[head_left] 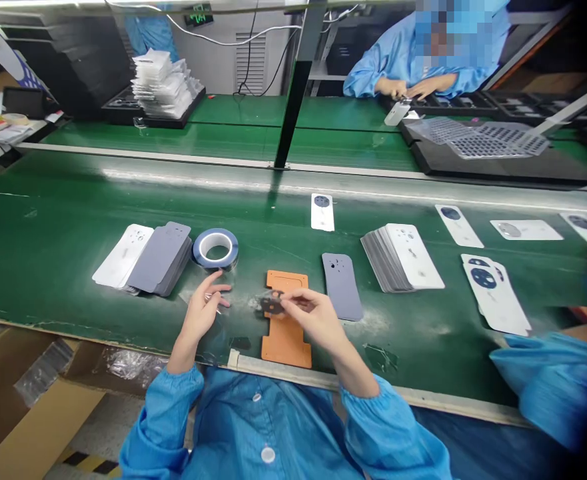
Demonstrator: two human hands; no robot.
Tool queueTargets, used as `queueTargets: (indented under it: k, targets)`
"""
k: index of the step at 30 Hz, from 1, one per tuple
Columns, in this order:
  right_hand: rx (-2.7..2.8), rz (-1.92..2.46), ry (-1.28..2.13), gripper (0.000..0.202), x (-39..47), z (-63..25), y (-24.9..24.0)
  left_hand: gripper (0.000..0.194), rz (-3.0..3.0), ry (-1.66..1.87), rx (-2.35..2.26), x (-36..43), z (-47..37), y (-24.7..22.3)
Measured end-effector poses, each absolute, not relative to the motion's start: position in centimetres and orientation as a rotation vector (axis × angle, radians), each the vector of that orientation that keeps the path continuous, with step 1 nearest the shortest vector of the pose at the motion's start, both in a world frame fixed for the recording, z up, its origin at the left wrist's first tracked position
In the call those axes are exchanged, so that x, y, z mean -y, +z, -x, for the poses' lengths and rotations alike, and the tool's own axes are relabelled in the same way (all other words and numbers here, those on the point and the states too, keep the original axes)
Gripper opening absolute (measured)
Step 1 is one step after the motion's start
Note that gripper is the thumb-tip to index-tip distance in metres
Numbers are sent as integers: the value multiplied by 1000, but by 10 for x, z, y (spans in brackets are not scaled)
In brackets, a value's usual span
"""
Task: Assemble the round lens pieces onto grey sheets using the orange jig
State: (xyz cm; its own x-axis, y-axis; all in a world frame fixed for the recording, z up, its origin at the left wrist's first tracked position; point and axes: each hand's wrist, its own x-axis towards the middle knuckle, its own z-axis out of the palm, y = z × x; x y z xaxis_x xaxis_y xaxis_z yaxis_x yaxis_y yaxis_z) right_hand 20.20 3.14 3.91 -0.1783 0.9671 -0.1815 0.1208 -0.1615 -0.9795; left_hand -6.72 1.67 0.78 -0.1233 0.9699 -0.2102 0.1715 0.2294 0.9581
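Note:
My right hand [313,313] pinches a small dark piece with round holes [271,305], like a phone camera-lens sticker with some clear film. It is over the upper part of an orange fixture [286,340] lying near the bench edge. My left hand [204,310] is over the bench to the left, its fingers apart. A bit of clear film seems to lie beside its fingers; whether they touch it I cannot tell. Just beyond that hand lies a roll of blue tape [216,249]. A grey phone back panel [342,287] lies flat right of the fixture.
Stacks of grey panels [160,257] and white panels [126,257] lie left; another stack [403,257] stands right. Several white panels with dark camera circles [458,225] are farther right. A co-worker's blue sleeve [553,380] enters at right. Another person works across the bench. A metal post [296,100] rises behind.

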Motion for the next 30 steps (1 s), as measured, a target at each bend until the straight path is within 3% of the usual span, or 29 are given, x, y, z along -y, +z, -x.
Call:
queueTargets:
  k: [6,8,11,16,30]
  targets:
    - [1453,1420,1378,39,-50,-241,26,52,-1526,1248,-2200,1,40,41]
    - [1478,1443,1370,39,-56,-244,20,39,-1588,1379,-2111,9,23,48]
    - [1512,1497,1297,35,-62,-244,11,19,-1515,1297,-1820,9,-3,40]
    - [1516,1539,1198,32,-65,-243,2,10,-1202,1016,-1617,-17,-30,12]
    - [1537,1535,1212,24,-66,-244,2,6,-1305,868,-1695,-46,-44,8]
